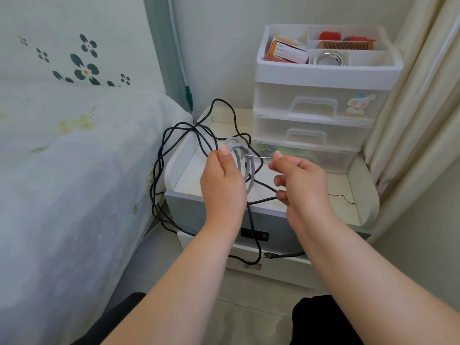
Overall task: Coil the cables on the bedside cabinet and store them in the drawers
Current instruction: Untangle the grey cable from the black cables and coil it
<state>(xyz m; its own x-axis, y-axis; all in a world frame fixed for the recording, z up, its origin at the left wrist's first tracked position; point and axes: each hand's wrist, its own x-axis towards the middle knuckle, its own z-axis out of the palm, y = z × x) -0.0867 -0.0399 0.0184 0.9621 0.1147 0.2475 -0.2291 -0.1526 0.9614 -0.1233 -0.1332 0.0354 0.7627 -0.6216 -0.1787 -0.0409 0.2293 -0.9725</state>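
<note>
The scene is viewed from a single head-worn camera, aimed forward and down. The cabinet [271,195] is seen from close above, the bed [74,170] at left, the curtain [423,95] at right.

Only blurred, unreadable print on the orange-and-white box [288,49] in the organiser tray [328,70].

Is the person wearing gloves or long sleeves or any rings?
No. The left hand and right hand are both bare, without gloves or rings showing. Both forearms are uncovered too: no sleeves, watch or bracelets in view. The fingernails look short and plain.
</note>
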